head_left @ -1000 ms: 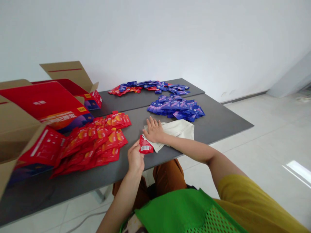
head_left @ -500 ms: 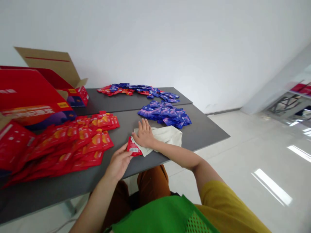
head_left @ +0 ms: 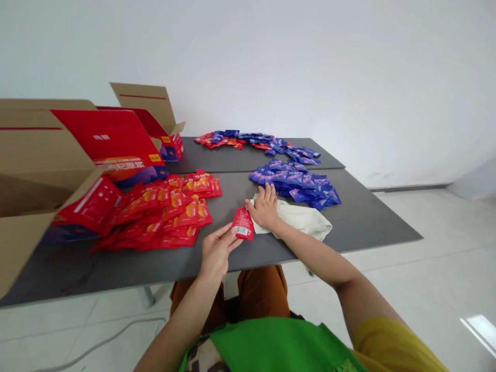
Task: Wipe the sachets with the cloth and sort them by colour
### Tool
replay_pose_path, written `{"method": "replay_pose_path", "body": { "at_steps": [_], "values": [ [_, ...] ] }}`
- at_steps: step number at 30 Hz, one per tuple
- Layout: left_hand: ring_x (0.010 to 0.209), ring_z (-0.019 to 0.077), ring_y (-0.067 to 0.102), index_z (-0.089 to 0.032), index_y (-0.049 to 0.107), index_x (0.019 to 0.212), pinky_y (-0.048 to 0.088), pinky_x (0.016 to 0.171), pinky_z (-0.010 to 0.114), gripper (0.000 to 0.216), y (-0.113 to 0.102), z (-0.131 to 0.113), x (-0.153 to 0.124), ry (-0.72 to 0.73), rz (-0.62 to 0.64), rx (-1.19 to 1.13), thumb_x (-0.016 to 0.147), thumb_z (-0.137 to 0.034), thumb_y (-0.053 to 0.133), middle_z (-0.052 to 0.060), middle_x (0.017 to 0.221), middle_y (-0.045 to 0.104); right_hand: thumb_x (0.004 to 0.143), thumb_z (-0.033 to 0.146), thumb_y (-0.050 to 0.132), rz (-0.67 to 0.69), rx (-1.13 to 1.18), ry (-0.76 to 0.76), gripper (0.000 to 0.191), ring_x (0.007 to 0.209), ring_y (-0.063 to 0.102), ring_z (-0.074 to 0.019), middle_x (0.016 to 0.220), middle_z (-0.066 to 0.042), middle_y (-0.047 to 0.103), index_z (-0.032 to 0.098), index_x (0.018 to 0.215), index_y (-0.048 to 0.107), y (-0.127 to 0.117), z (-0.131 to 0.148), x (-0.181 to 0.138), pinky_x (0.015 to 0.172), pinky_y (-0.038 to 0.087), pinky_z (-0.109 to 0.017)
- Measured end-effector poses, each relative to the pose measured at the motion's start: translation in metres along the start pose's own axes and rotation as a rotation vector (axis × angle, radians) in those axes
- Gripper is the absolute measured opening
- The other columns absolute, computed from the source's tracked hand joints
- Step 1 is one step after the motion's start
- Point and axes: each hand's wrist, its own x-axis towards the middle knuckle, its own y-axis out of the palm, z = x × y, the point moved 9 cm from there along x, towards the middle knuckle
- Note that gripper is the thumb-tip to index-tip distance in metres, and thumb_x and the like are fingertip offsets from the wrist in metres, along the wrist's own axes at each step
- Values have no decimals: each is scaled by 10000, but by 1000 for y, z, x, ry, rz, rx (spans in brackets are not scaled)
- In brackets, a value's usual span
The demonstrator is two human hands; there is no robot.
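Between the thumb and fingers of my left hand [head_left: 217, 248] is a red sachet [head_left: 243, 225], its barcode side facing up. My right hand [head_left: 265, 207] lies with fingers stretched out on a cream cloth [head_left: 304, 219], close to the sachet's upper right corner. The cloth is spread on the dark grey table [head_left: 368, 222], partly hidden under my right hand and forearm. To the left is a heap of red sachets [head_left: 170, 212]. Beyond the cloth sits a pile of blue-purple sachets [head_left: 298, 183].
An open cardboard box [head_left: 42, 150] stands at the left, with a second open red box [head_left: 172, 147] behind it. Mixed red and blue sachets [head_left: 248, 138] line the table's back part. A white wall rises behind, and a cable [head_left: 116, 333] lies on the floor.
My view has turned left, bringing more of the open box into sight. The red sachet now shows more fully beside the cloth, still in my left hand; my right hand stays on the cloth.
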Motion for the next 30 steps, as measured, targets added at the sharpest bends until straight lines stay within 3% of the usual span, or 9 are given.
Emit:
{"method": "replay_pose_path", "body": {
  "at_steps": [3,6,10,13,15,18,23,26,30],
  "values": [
    [732,186,695,-93,714,1005,576,723,342,473,-14,-29,-3,157,-115,120,594,-302,819,103,876,743,910,578,332,18,-48,-7,765,1451,-71,-327,1581,-205,54,49,1458,274,2,-4,-2,1111,173,-564],
    [777,197,695,-126,723,1049,564,757,342,442,-21,-92,-6,473,-247,359,670,-352,757,87,916,745,904,570,349,55,-81,-23,756,1450,-97,-320,1587,-194,31,57,1455,285,5,-1,-4,1109,153,-575],
    [900,221,677,-166,721,1096,502,861,354,360,0,-186,-9,900,-473,871,834,-379,598,84,1006,732,898,574,363,95,-77,-28,725,1449,-85,-324,1584,-203,52,57,1407,367,7,1,-4,1104,131,-585],
    [944,267,654,-162,706,1117,465,847,398,367,18,-223,9,965,-685,1201,918,-357,467,125,1002,719,905,580,354,122,-69,-33,706,1448,-73,-330,1579,-210,72,59,1378,407,7,1,-5,1103,113,-582],
    [947,304,643,-141,704,1096,452,807,417,403,32,-223,34,914,-705,1454,947,-342,388,161,982,707,908,580,353,140,-72,-30,703,1447,-65,-332,1576,-214,87,61,1379,405,7,-1,-6,1102,99,-577],
    [914,329,646,-71,712,999,443,758,415,420,46,-190,83,739,-531,1819,942,-197,315,215,924,691,909,580,361,143,-75,-27,695,1445,-13,-334,1561,-220,152,69,1379,404,5,-3,-8,1099,104,-566],
    [901,358,648,6,700,929,436,742,423,350,44,-139,125,475,-369,2015,865,-34,358,274,882,671,896,595,396,107,-102,-21,649,1333,292,-353,1405,-219,418,102,1310,480,0,-5,-9,1085,162,-541],
    [905,349,658,4,701,951,452,739,418,357,48,-141,128,451,-377,2048,845,1,360,269,892,678,899,586,406,95,-121,-31,630,1271,361,-347,1345,-209,468,107,1300,486,-3,-5,-8,1072,187,-538],
    [900,335,668,-29,718,938,473,714,395,372,62,-169,120,531,-396,2042,834,-6,361,245,901,690,905,575,406,110,-127,-34,639,1302,331,-355,1389,-222,430,96,1322,473,0,-5,-8,1079,170,-549]
  ]
}}
